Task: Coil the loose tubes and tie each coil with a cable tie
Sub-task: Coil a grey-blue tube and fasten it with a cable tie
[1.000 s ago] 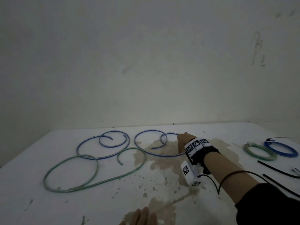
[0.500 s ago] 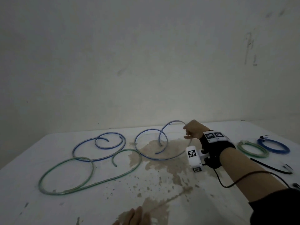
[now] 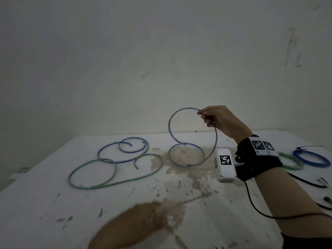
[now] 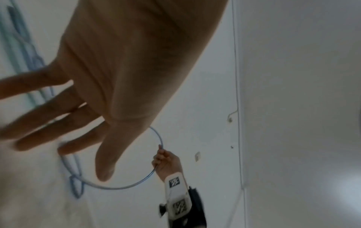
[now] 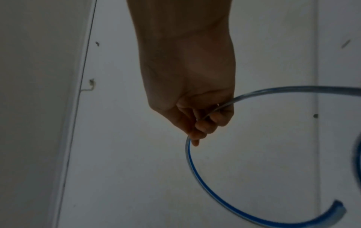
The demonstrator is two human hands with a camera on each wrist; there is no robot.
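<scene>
Pinching the blue tube [image 3: 193, 141] aloft in my right hand [image 3: 218, 119], its loop hangs at seven o'clock, toward my open, nearer left hand [image 3: 143, 220].

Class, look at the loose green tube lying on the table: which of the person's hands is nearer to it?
Left. The left hand hovers open just in front of the green tube; the right hand is raised farther right, gripping a blue tube.

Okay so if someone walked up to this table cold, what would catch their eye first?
Probably the right hand raised over the middle of the table, holding a blue-striped clear tube up so it arcs in a tall loop above its lower turn. Next, to the left, a loose blue tube and a green tube sprawl uncoiled. At the far right lie two finished coils, one green, one blue.
</scene>
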